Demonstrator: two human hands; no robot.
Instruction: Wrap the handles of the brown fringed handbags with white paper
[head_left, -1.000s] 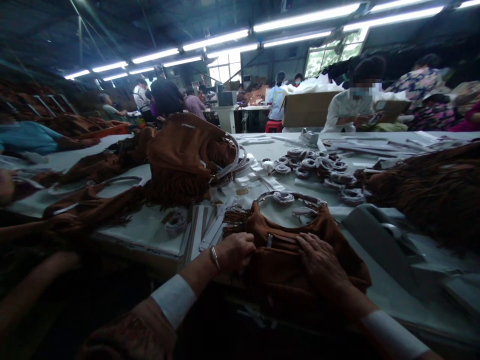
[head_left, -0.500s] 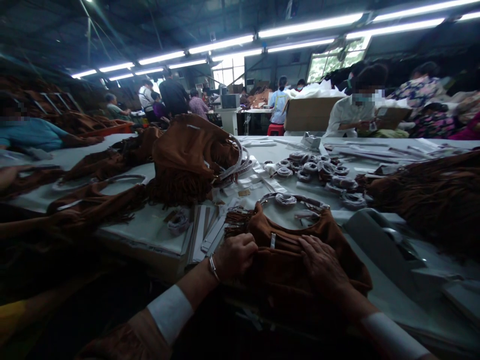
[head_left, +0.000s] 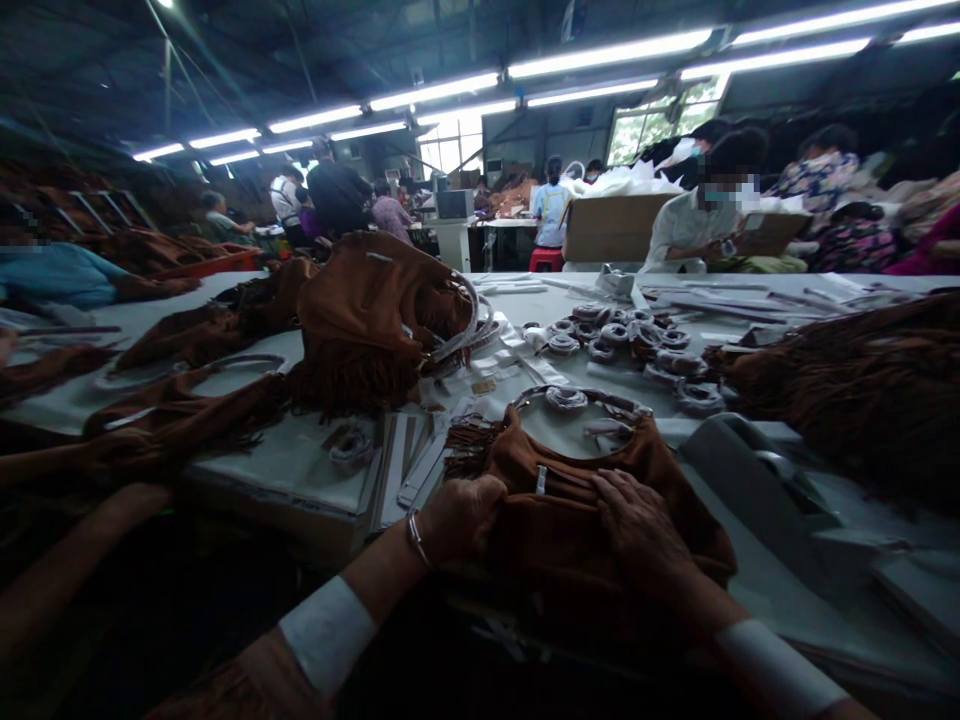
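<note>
A brown suede fringed handbag [head_left: 559, 520] lies flat at the near edge of the white table [head_left: 300, 460], its wrapped ring handle [head_left: 577, 398] pointing away from me. My left hand [head_left: 461, 518], a bracelet at the wrist, is curled closed on the bag's left side beside a small silver zip pull [head_left: 540, 482]. My right hand [head_left: 645, 535] rests palm down on the bag's right half with its fingers stretched flat.
More brown fringed bags [head_left: 367, 320] are piled at the left and at the right [head_left: 862, 390]. Wrapped rolls [head_left: 630, 340] and white strips [head_left: 409, 460] lie mid-table. A grey device [head_left: 757, 480] sits at my right. Another person's arm [head_left: 67, 570] reaches in at the left; several people work beyond.
My left hand has slid slightly left and down along the bag's edge. The right hand stays pressed on the bag. The arm at the left has shifted.
</note>
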